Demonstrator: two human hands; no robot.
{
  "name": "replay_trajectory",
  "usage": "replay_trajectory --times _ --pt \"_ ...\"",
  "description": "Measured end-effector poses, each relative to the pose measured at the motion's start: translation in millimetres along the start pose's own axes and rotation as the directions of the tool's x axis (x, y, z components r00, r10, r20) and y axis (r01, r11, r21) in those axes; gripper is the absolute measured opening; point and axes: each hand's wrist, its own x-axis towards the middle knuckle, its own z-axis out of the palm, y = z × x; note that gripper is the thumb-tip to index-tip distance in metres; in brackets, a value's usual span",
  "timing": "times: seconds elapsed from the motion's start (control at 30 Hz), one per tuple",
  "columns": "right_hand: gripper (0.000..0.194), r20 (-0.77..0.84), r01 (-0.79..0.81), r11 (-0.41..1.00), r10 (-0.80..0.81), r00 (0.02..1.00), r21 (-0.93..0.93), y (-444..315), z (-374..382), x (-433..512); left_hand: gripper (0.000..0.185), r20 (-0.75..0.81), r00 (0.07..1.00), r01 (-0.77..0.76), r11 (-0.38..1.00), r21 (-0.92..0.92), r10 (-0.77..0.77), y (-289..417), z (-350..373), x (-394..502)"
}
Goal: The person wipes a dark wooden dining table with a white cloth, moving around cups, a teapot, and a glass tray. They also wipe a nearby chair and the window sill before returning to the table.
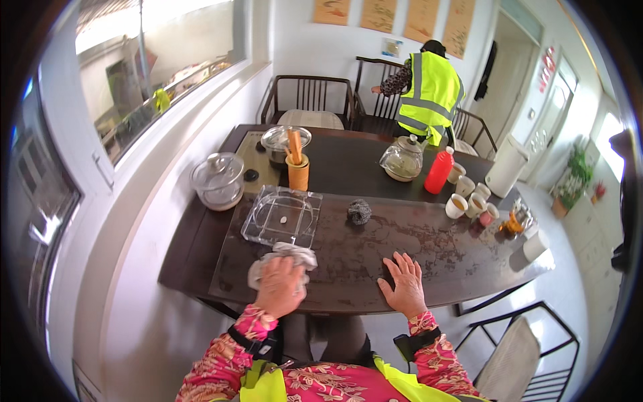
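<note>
My left hand (282, 284) presses a crumpled whitish cloth (304, 255) onto the dark wooden table (346, 281), just below a square clear glass ashtray (284, 216) with a small white thing in it. My right hand (403, 284) lies palm down near the table's front edge, fingers spread, holding nothing. A steel wool scourer (359, 212) sits on the tabletop between and beyond my hands. Wet-looking patches mark the surface right of the scourer.
Glass pots (217, 183) and a bamboo holder (298, 176) stand at the back left. Farther right are a glass teapot (402, 160), a red bottle (439, 172), several cups (456, 206) and a white cylinder (536, 246). A person in a yellow vest (432, 95) bends behind the table; a chair (517, 352) is at right.
</note>
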Motion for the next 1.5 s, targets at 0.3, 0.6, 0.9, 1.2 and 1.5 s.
replay_trajectory --times 0.3,0.6,0.9,1.2,1.5 --pt "0.048 0.006 -0.125 0.852 0.141 0.99 0.508 -14.5 4.5 5.9 0.054 0.044 0.961 -0.225 0.862 -0.454 0.274 102.9 59.7 50.2" --pt "0.067 -0.022 0.087 0.855 -0.089 0.996 0.51 -104.1 5.0 16.4 0.069 -0.229 0.973 -0.165 0.651 -0.741 -0.014 56.8 44.0 30.3" --pt "0.03 -0.071 0.269 0.963 -0.268 0.961 -0.001 -83.4 21.1 18.4 0.042 -0.247 0.937 0.15 0.924 -0.352 -0.247 -12.5 9.9 0.6" --pt "0.022 -0.248 -0.114 0.98 0.07 0.966 -0.165 96.1 -25.2 -19.6 0.04 -0.081 0.992 0.081 0.974 -0.213 -0.1 -9.0 7.7 1.4" --pt "0.024 -0.187 0.064 0.993 -0.081 0.979 -0.095 12.0 -6.8 -11.9 0.039 -0.031 0.994 0.096 0.974 -0.205 -0.105 -9.0 8.5 3.1"
